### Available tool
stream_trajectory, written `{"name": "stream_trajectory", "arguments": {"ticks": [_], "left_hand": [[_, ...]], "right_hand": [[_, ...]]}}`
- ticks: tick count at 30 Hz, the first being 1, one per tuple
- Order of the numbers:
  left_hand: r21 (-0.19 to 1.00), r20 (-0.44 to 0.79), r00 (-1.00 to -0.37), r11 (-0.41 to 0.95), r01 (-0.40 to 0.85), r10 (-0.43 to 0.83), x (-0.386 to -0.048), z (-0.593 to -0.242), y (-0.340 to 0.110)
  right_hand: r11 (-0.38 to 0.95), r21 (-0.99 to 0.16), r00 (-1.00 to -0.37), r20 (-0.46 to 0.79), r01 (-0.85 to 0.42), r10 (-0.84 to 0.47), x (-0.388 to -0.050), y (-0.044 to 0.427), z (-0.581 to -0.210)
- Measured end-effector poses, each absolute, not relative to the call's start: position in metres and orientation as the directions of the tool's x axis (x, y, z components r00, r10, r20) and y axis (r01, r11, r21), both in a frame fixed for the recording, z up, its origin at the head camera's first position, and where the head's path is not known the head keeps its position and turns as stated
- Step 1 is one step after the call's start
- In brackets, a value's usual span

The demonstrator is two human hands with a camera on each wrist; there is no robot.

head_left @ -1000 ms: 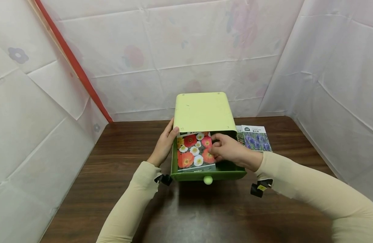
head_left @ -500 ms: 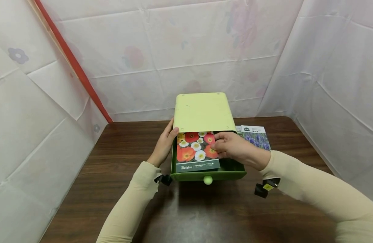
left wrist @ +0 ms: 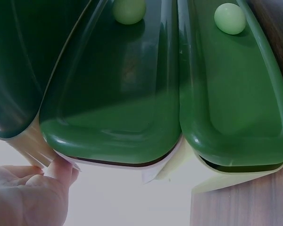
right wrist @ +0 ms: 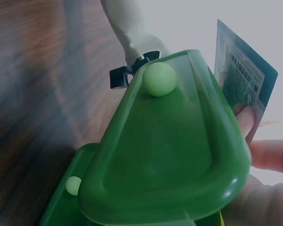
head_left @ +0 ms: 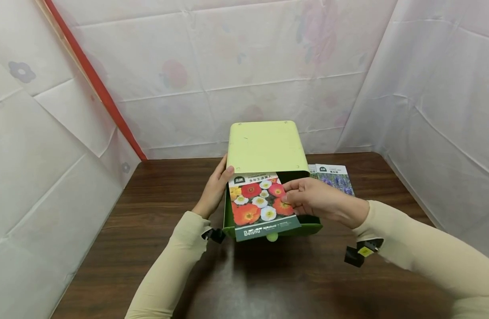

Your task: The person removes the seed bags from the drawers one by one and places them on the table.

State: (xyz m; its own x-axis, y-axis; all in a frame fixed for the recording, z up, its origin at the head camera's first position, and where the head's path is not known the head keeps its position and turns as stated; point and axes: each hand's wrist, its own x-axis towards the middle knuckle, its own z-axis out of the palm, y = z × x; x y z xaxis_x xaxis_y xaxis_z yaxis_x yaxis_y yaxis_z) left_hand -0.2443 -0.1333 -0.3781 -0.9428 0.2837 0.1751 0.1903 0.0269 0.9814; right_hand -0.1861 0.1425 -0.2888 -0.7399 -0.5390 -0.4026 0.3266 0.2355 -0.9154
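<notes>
My right hand (head_left: 318, 199) pinches the right edge of a seed packet (head_left: 254, 210) printed with red and white poppies. The packet is tilted, its lower end over the front edge of the pulled-out green drawer (head_left: 313, 228). In the right wrist view, the back of the packet (right wrist: 243, 70) shows beside the drawer front (right wrist: 155, 146), with my thumb and fingers at its edge. My left hand (head_left: 213, 190) rests along the left side of the pale yellow-green cabinet (head_left: 266, 146), thumb at its front top corner. The drawer's inside is mostly hidden.
Purple-flowered packets (head_left: 337, 179) lie on the dark wooden table (head_left: 157, 212) right of the cabinet, partly behind my right hand. Lower drawers (left wrist: 113, 89) with round knobs are pushed in under the top one. White sheeting (head_left: 244, 66) stands behind and at both sides.
My right hand has drawn the poppy packet up and toward me; its title end now shows and its lower end passes the drawer front. My left hand stays in place.
</notes>
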Motion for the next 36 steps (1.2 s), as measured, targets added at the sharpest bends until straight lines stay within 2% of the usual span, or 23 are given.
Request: {"name": "stream_trajectory", "arguments": {"ticks": [16,24,36], "left_hand": [[0.978,0.2,-0.934,0.001,0.21,0.296,-0.245,-0.381,-0.133],[0.976,0.193,-0.942,0.048,0.214,0.275,-0.245,-0.381,-0.133],[0.978,0.177,-0.949,0.059,0.199,0.261,-0.245,-0.381,-0.134]], "right_hand": [[0.261,-0.904,-0.687,-0.426,0.338,-0.588,-0.173,0.159,-0.279],[0.228,-0.932,-0.685,-0.363,0.283,-0.632,-0.176,0.17,-0.276],[0.208,-0.942,-0.68,-0.335,0.265,-0.652,-0.171,0.176,-0.267]]}}
